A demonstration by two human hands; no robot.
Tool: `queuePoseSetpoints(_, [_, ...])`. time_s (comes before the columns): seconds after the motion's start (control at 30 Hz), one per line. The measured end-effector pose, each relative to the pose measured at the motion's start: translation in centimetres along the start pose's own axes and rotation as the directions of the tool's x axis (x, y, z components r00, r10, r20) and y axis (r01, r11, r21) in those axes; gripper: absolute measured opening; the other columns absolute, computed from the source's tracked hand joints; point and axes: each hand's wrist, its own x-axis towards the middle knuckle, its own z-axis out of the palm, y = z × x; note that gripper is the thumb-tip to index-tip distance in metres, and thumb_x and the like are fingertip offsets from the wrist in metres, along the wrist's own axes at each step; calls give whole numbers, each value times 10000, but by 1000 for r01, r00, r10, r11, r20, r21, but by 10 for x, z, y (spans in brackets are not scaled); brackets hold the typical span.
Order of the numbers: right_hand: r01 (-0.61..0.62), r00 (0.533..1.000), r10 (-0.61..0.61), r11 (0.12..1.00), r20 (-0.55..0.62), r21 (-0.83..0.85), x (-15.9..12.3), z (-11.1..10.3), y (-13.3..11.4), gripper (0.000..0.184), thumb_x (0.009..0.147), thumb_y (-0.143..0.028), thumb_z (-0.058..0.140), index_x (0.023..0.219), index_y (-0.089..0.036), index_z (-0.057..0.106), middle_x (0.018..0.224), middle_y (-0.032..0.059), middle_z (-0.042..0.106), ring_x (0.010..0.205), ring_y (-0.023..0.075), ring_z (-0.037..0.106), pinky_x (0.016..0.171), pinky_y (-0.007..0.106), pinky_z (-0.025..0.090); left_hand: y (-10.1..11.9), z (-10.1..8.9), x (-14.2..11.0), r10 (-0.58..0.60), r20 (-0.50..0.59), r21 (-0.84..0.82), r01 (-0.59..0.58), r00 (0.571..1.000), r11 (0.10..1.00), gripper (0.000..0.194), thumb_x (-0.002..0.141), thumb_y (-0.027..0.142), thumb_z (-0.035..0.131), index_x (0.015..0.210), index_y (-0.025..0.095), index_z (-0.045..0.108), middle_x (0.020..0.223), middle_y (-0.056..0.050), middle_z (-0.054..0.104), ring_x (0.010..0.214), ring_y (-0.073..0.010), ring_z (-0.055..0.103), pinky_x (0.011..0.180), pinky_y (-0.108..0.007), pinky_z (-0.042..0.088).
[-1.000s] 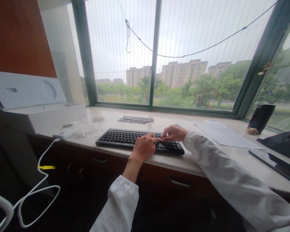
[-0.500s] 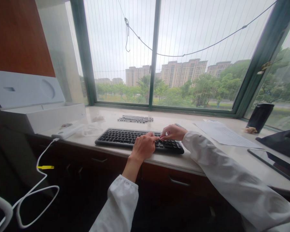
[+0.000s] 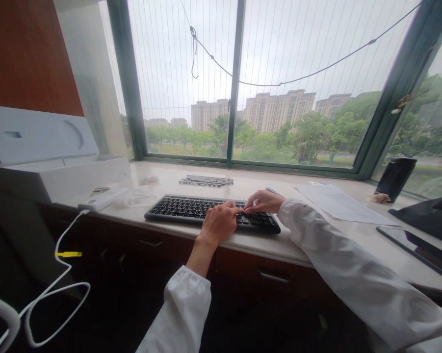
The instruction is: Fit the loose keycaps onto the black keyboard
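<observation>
A black keyboard (image 3: 186, 208) lies on the pale stone sill near its front edge. My left hand (image 3: 218, 224) rests over the keyboard's right part, fingers curled, forefinger and thumb tips down on the keys. My right hand (image 3: 265, 201) is just right of it, fingers pinched together at the same spot on the keys. The fingertips of both hands nearly meet. Anything held between them is too small to see. Behind the keyboard lies a row of loose dark keycaps (image 3: 206, 181).
A white open box (image 3: 59, 171) stands at the left, with a white device (image 3: 103, 198) and its dangling cable (image 3: 64, 245). Paper sheets (image 3: 338, 203), a black cup (image 3: 395, 179) and a dark tablet (image 3: 415, 242) lie to the right. Window frame (image 3: 235, 88) behind.
Almost nothing differs. Both hands stay pinched at the same place on the keyboard's right part; the view has shifted very slightly.
</observation>
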Motion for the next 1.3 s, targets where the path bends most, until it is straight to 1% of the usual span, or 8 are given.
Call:
queuePoseSetpoints(0.13, [-1,1000,1,1000,4,-8,-1,0,0,518,665,-619,686,894,-162,774,798,55,728,715,151,571,652,246,385,-2,4,0,20,-32,-12,-20,999,1000,404,939,203,367,1187,370,639,1080,8,631,880,-160,632,770,-274,469])
queuePoseSetpoints(0.33, [46,998,-48,998,-37,-52,-3,0,-7,483,676,-587,691,859,-148,776,738,57,716,662,138,561,605,246,362,-2,3,1,19,-10,-1,-19,1000,1000,428,945,203,352,1230,396,607,1098,1,619,894,-157,627,793,-275,470])
queuePoseSetpoints(0.5, [61,997,-65,996,-48,-66,-3,1,-9,484,663,-592,700,835,-147,776,736,61,717,638,129,537,592,244,361,-1,2,0,6,-9,-4,-6,1000,1000,404,952,225,353,1176,391,645,1093,9,626,893,-154,630,787,-272,468])
queuePoseSetpoints(0.67, [40,998,-43,997,-50,-62,-3,2,-8,478,657,-589,705,831,-150,777,715,55,708,622,119,511,580,240,349,-1,4,1,7,-17,-7,-7,1000,1000,382,953,241,367,1115,398,676,1106,29,636,890,-153,640,791,-276,473])
queuePoseSetpoints(0.77, [15,999,-19,997,-44,-76,-3,2,-10,479,654,-591,703,812,-145,775,711,53,698,626,121,520,578,237,353,-1,3,3,14,-18,-14,-14,1000,1000,375,943,235,388,1077,409,691,1161,54,635,895,-156,649,809,-285,480])
queuePoseSetpoints(0.87, [7,999,-9,996,-33,-86,-3,2,-12,457,659,-575,704,809,-149,776,706,49,694,635,127,540,582,236,364,0,1,4,32,2,-39,-32,999,999,371,926,209,415,1064,406,697,1225,85,631,991,-165,643,853,-291,483])
queuePoseSetpoints(1.0, [-15,998,9,993,-55,-115,-4,2,-15,387,663,-526,718,794,-167,780,702,44,702,645,137,568,603,239,389,2,-1,6,22,47,-57,-19,999,998,367,926,194,421,1094,380,689,1218,75,646,1106,-160,608,919,-299,469])
queuePoseSetpoints(1.3, [-50,998,42,969,-40,-241,-3,1,-24,252,675,-411,716,790,-199,790,698,30,715,646,147,602,591,240,405,0,4,8,43,28,-34,-42,999,999,366,911,201,425,1074,386,696,1175,70,669,1029,-186,649,889,-333,497])
